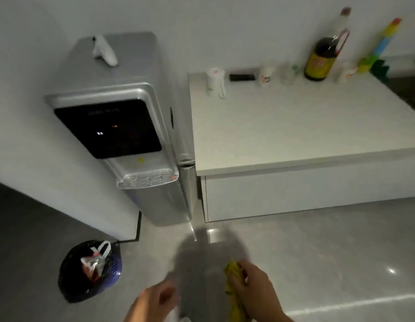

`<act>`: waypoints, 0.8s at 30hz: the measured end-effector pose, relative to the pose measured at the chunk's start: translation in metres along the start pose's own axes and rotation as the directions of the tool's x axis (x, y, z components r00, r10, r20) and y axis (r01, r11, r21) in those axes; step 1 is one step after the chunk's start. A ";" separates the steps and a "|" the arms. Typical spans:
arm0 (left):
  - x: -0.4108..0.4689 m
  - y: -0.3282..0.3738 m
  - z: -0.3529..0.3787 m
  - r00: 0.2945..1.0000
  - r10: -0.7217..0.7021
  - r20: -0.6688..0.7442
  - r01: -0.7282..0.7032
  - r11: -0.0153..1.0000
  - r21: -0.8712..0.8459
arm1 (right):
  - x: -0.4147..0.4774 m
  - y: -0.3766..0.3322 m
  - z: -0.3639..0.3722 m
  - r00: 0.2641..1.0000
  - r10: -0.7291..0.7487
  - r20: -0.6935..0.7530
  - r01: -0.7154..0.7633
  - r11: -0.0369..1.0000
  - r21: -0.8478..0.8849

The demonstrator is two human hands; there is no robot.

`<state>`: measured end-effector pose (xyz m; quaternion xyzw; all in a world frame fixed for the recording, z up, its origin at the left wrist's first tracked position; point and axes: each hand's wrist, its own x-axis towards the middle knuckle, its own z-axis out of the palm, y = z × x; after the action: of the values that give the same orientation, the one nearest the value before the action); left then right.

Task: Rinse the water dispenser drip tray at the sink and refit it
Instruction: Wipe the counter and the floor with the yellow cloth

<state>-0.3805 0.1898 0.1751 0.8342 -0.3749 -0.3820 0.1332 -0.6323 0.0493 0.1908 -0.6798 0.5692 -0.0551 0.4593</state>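
- Setting: a dim kitchen corner with pale walls and a glossy tiled floor [318,252]; a silver water dispenser [123,117] stands against the wall, just beside a white counter [294,126].
- Counter contents: a dark sauce bottle [322,56], a white mug [216,82] and small cups line the back edge; only a dark sliver at the far right edge hints at the sink, which cannot be confirmed.
- Task object: the drip tray [147,178] sits seated in its recess below the black control panel [109,129], its slotted grille facing up. Whether it holds water cannot be told.
- Floor: a lined waste bin [90,270] stands to the left, near the dispenser's black cord [139,228].
- Right hand [253,291]: fingers curled closed around a bunched yellow cloth [233,287], low in the view and well apart from the tray.
- Left hand [155,300]: blurred, loosely curled; it appears to hold nothing, though the blur leaves its exact opening uncertain.
- Risk, judged: with one hand occupied by the cloth, the tray may be drawn out single-handed, tilting and spilling any collected water onto the glossy floor.
- Risk, judged: the loose grille may slide off its base while being carried.
- Risk, judged: a foot may catch the cord or bin.
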 end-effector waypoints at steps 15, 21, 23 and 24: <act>0.141 0.291 -0.047 0.955 0.291 -0.063 -0.295 0.954 -0.060 | 0.131 -0.024 -0.260 0.938 -0.047 -0.343 0.064 0.997 0.039; 0.199 0.371 -0.051 0.922 0.383 -0.060 -0.385 0.922 -0.035 | 0.203 -0.020 -0.327 0.932 -0.038 -0.361 0.045 0.999 0.013; 0.215 0.391 -0.049 0.926 0.373 -0.054 -0.376 0.926 -0.048 | 0.229 -0.013 -0.346 0.933 -0.049 -0.357 0.047 0.999 -0.016; 0.225 0.400 -0.047 0.931 0.362 -0.051 -0.364 0.930 -0.051 | 0.244 -0.009 -0.356 0.936 -0.059 -0.347 0.048 0.998 -0.039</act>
<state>-0.4591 -0.2503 0.2897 0.7538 -0.5082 -0.3446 0.2340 -0.7539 -0.3520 0.2918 -0.6814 0.6234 -0.1782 0.3395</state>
